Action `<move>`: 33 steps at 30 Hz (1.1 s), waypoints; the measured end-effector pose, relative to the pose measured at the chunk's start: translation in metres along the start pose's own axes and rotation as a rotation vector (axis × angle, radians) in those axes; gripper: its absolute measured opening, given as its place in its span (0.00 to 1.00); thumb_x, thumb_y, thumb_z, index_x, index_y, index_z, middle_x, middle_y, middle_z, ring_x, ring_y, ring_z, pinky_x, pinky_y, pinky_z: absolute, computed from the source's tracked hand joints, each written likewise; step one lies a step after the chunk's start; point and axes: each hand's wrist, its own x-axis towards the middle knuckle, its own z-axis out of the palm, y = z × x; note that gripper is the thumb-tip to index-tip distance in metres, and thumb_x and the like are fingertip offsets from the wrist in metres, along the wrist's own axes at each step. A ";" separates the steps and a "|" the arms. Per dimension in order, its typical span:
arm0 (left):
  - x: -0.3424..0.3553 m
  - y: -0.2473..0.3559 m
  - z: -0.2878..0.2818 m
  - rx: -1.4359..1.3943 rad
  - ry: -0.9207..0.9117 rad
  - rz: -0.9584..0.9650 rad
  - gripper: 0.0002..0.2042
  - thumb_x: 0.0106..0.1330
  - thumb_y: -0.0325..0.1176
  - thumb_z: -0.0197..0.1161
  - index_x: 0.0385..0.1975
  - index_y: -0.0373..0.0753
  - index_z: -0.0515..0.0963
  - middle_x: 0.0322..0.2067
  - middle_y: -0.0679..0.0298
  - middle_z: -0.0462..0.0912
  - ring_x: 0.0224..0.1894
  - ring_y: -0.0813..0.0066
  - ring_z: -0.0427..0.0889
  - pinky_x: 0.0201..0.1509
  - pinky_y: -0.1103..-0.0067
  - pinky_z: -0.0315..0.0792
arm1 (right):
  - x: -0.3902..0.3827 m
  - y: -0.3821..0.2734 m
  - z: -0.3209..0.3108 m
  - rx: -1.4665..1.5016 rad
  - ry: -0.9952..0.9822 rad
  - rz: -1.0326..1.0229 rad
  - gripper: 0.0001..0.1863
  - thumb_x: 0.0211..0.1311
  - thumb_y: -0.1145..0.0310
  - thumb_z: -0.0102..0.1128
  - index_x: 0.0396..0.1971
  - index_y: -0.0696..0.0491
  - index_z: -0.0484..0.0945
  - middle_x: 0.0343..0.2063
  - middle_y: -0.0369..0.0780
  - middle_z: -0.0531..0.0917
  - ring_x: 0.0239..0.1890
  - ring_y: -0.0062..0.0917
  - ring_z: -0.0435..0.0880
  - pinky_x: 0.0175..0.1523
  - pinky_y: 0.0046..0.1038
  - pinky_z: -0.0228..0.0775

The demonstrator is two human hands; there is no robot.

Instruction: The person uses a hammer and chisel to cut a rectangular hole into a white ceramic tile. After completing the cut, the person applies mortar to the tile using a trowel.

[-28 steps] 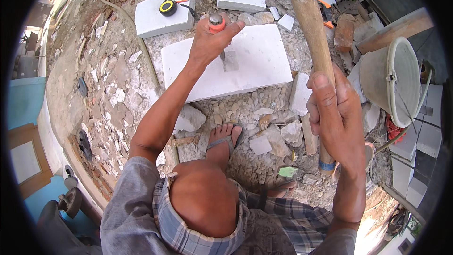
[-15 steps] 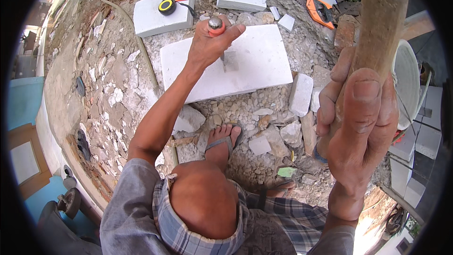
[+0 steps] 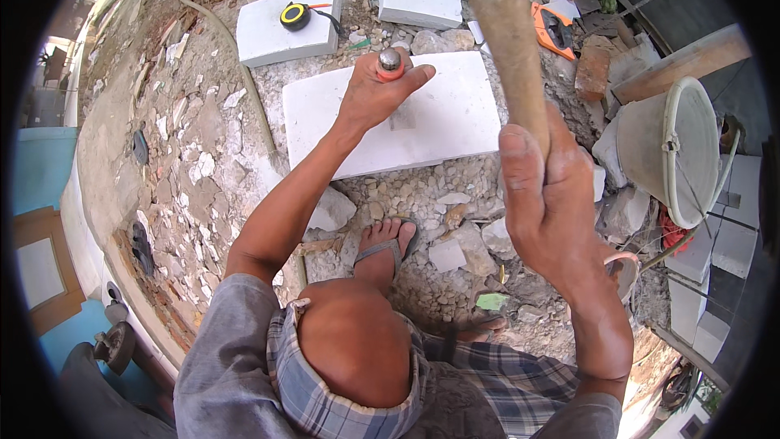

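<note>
My left hand (image 3: 366, 102) is closed round a chisel (image 3: 390, 65), whose orange-red handle ends in a rounded metal cap. It stands upright over a white lightweight block (image 3: 455, 118) lying flat on the rubble. The hand hides the blade. A greyish mark shows on the block just below the hand. My right hand (image 3: 556, 203) grips the wooden handle of a hammer (image 3: 508, 41), raised above the block's right end. The metal head is partly cut off by the top edge of the view.
A yellow-and-black tape measure (image 3: 295, 15) rests on a smaller white block (image 3: 264, 41). Another block (image 3: 418, 2) lies beyond. An orange-handled saw (image 3: 554, 31) is at the far right, a bucket (image 3: 642, 146) nearer. A hose (image 3: 219, 24) crosses the rubble left; my sandalled foot (image 3: 378, 248) is close by.
My right hand and the hammer have swung left and away from me, bringing the hammer head into view. My left hand still holds the chisel on the block.
</note>
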 end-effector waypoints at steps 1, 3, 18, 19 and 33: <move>0.001 -0.001 0.002 -0.050 0.015 0.044 0.19 0.67 0.35 0.75 0.18 0.38 0.73 0.16 0.74 0.72 0.21 0.85 0.67 0.27 0.78 0.63 | 0.006 0.005 0.007 -0.155 -0.102 0.033 0.23 0.81 0.52 0.54 0.42 0.61 0.77 0.20 0.53 0.81 0.24 0.54 0.82 0.31 0.48 0.71; 0.004 0.000 0.002 -0.034 -0.002 -0.041 0.19 0.67 0.35 0.74 0.17 0.39 0.73 0.15 0.74 0.72 0.20 0.86 0.68 0.26 0.78 0.63 | 0.011 0.019 0.008 -0.203 -0.184 0.129 0.24 0.81 0.51 0.54 0.42 0.61 0.76 0.19 0.53 0.80 0.24 0.55 0.82 0.32 0.47 0.71; 0.012 0.002 0.011 -0.386 0.105 0.000 0.20 0.69 0.30 0.71 0.16 0.45 0.68 0.14 0.72 0.68 0.16 0.83 0.64 0.25 0.78 0.65 | -0.018 0.019 -0.003 0.096 0.099 0.070 0.22 0.84 0.49 0.49 0.43 0.56 0.75 0.17 0.31 0.68 0.17 0.15 0.66 0.23 0.23 0.58; 0.010 0.000 0.012 -0.390 0.123 0.005 0.21 0.69 0.30 0.71 0.16 0.45 0.68 0.14 0.72 0.69 0.17 0.83 0.64 0.25 0.79 0.65 | -0.019 0.017 -0.004 0.039 0.079 0.056 0.22 0.83 0.50 0.50 0.43 0.57 0.75 0.17 0.34 0.70 0.17 0.19 0.69 0.24 0.26 0.60; -0.004 -0.001 0.019 -0.186 0.051 0.019 0.23 0.68 0.38 0.76 0.17 0.42 0.68 0.16 0.77 0.67 0.22 0.87 0.61 0.26 0.77 0.60 | 0.015 -0.030 -0.018 -0.335 -0.066 -0.079 0.18 0.80 0.56 0.57 0.42 0.59 0.77 0.15 0.52 0.77 0.23 0.56 0.82 0.30 0.46 0.71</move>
